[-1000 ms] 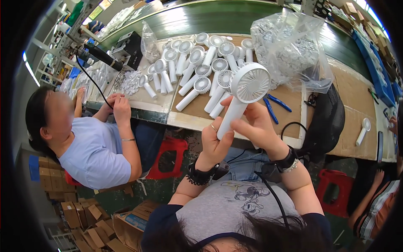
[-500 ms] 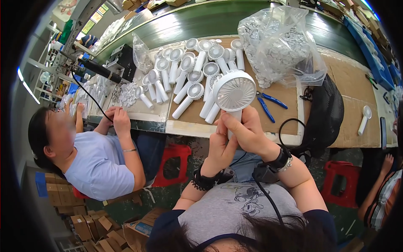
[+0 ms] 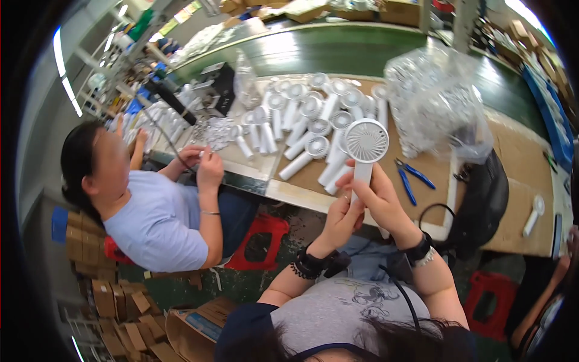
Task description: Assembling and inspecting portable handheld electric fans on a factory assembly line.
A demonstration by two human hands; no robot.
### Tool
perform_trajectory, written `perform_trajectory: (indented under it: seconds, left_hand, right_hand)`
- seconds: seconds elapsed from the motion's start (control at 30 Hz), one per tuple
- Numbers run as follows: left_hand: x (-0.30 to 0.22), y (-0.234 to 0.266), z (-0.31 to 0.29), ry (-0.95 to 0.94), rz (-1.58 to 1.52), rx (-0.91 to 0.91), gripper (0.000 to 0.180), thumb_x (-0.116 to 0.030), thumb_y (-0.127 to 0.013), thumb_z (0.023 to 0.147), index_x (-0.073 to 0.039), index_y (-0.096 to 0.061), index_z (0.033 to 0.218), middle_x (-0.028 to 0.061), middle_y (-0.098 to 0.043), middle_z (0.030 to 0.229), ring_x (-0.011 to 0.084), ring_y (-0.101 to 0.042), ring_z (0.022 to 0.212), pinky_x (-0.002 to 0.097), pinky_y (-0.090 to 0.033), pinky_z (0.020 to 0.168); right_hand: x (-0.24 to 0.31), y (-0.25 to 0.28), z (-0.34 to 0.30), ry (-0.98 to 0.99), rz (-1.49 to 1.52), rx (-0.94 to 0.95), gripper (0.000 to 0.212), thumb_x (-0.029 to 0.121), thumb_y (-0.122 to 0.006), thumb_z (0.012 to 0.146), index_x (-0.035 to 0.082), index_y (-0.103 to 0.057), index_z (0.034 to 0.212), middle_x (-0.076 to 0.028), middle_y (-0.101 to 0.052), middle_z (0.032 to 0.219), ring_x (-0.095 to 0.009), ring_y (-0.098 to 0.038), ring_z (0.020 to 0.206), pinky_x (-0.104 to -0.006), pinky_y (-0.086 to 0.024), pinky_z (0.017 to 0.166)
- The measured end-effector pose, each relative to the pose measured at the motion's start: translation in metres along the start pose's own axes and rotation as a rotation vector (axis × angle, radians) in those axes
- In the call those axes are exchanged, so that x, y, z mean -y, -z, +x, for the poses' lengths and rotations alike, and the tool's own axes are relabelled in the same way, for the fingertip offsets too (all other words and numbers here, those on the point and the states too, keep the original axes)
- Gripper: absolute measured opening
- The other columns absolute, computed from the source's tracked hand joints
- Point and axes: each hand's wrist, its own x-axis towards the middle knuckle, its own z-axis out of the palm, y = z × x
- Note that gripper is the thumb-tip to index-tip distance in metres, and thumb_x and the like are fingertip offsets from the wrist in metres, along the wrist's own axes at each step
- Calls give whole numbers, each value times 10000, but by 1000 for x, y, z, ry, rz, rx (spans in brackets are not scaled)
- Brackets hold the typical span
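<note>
A white handheld fan (image 3: 367,142) stands upright in front of me, its round slatted grille facing me. My right hand (image 3: 387,202) is closed around the handle just below the head. Lower down, the fingers of my left hand (image 3: 345,222) are closed on the same handle, close to the right hand. The handle's bottom end is hidden by my hands. Behind the held fan, several more white handheld fans (image 3: 295,166) lie in a heap on the cardboard-covered table. Blue-handled pliers (image 3: 415,179) lie to the right of the held fan, touching neither hand.
A clear plastic bag of small white parts (image 3: 431,102) stands at the back right, beside a black mesh bag (image 3: 479,193). A lone fan (image 3: 534,215) lies far right. On my left a co-worker (image 3: 160,211) sits with both hands together. Red stools (image 3: 262,241) stand below the table edge.
My view has shifted, so the table sits lower and further right. The held fan has moved farther from me, and its head looks smaller. Both hands have kept their hold on it.
</note>
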Motion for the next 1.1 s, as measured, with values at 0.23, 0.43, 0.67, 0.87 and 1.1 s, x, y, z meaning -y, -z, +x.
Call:
perform_trajectory:
  seconds: [0.23, 0.43, 0.67, 0.87, 1.1]
  left_hand:
    - [-15, 59, 50, 33, -178, -255, 411, -426, -329, 905, -68, -485, 773, -23, -369, 454, 62, -304, 373, 194, -205, 357]
    - [-13, 138, 140, 32, -156, -316, 428, -462, -369, 884, -79, -484, 730, -30, -341, 440, 70, -280, 348, 208, -206, 337]
    - [23, 206, 215, 258, 8, -226, 449, -517, -382, 860, -122, -453, 657, -66, -294, 462, 42, -238, 361, 197, -172, 331]
    - [26, 224, 221, 389, -15, -208, 418, -500, -418, 850, -136, -431, 645, -30, -338, 445, 64, -288, 334, 195, -218, 323]
    - [28, 218, 212, 457, 184, -245, 460, -517, -433, 832, -111, -441, 615, -21, -341, 411, 87, -293, 293, 214, -204, 287]
  right_hand:
    - [13, 25, -25, -52, -193, 240, 322, 57, -460, 853, 9, -428, 1170, -72, -570, 830, -111, -540, 810, -255, -431, 746]
    - [35, 56, -48, -41, -242, 90, 230, 50, -469, 851, -1, -499, 1074, -3, -518, 690, -45, -499, 645, -194, -417, 619]
    - [64, 79, -83, -55, -324, -101, 159, 93, -452, 864, 1, -563, 932, 58, -409, 496, -5, -349, 423, -164, -263, 388]
    - [90, 122, -126, 250, -607, -351, 129, 50, -454, 827, 12, -552, 900, 62, -397, 512, -9, -364, 457, -172, -285, 420]
    - [127, 281, -204, 362, -1114, -1295, 308, 99, -573, 763, 36, -494, 1054, -31, -493, 675, -110, -494, 612, -217, -402, 550]
